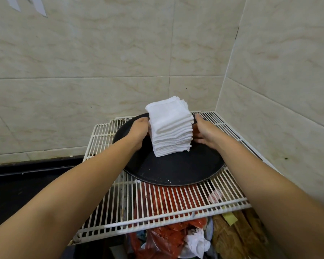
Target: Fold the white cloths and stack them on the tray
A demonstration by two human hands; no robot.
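A tall stack of folded white cloths (169, 128) stands on a round black tray (176, 169), leaning a little to the right. My left hand (138, 130) presses against the stack's left side. My right hand (204, 131) presses against its right side, thumb up along the cloth edge. The fingertips of both hands are hidden behind the stack.
The tray rests on a white wire rack (157, 208) set in a tiled corner. Under the rack lie red plastic bags (157, 238), crumpled white paper (196, 242) and brown material (238, 234). A black counter (17, 184) runs to the left.
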